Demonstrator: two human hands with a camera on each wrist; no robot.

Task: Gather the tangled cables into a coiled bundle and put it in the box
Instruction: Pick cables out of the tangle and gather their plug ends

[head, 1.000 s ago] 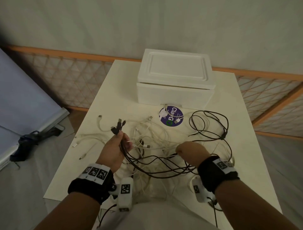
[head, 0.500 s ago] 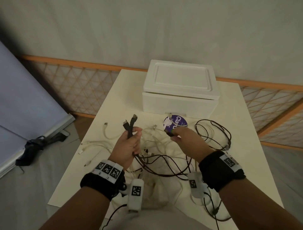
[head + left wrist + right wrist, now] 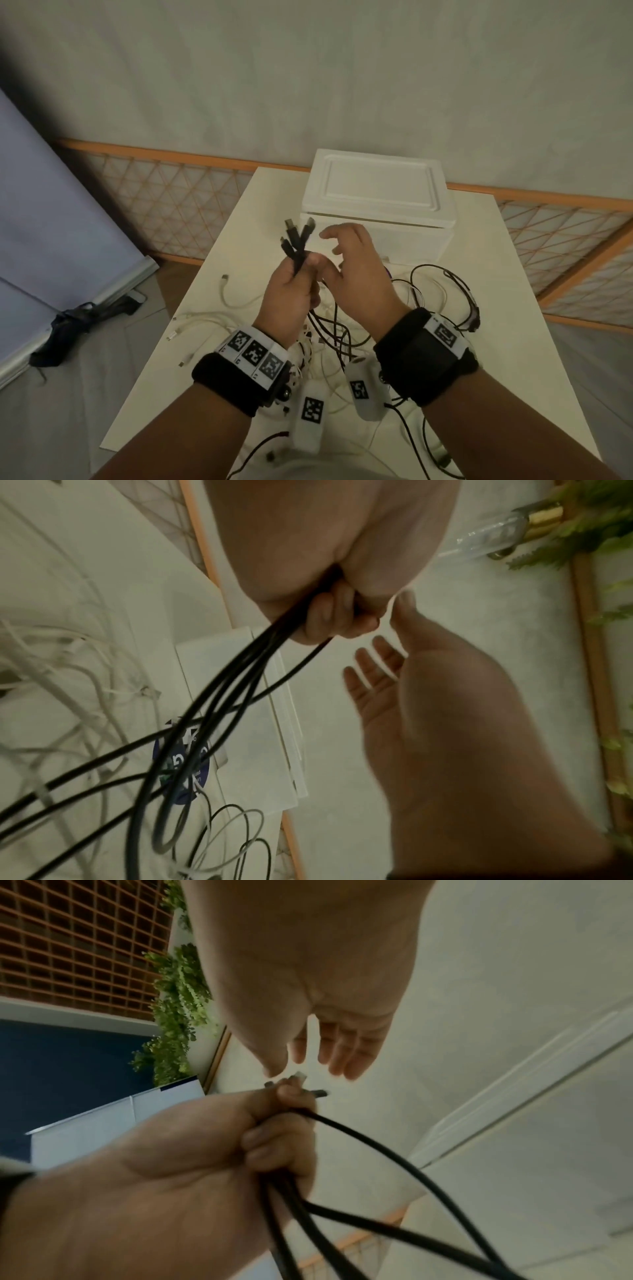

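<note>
Here the left hand (image 3: 291, 294) is raised above the table (image 3: 219, 274) with its grip closed tight around a bunch of black cables (image 3: 296, 246). Their plug ends fan out above the fist, and the strands hang down from it into the tangle below. In the left wrist view the curled fingers (image 3: 329, 615) wrap the dark strands, which stream away toward the table.

The right hand (image 3: 359, 274) hovers just beside the left one, its grip loose and spread, with nothing in it. In the right wrist view its fingers (image 3: 342, 1047) are extended just above the plug tips, and whether they touch cannot be told.

Below the hands, white cables (image 3: 205, 318) lie tangled across the table, mixed with more black loops (image 3: 445, 291) on the right side. A white foam box (image 3: 376, 205) stands at the far end of the table with its lid on. A round blue-purple sticker (image 3: 186, 764) shows on the table in front of the box, partly crossed by cables.
</note>
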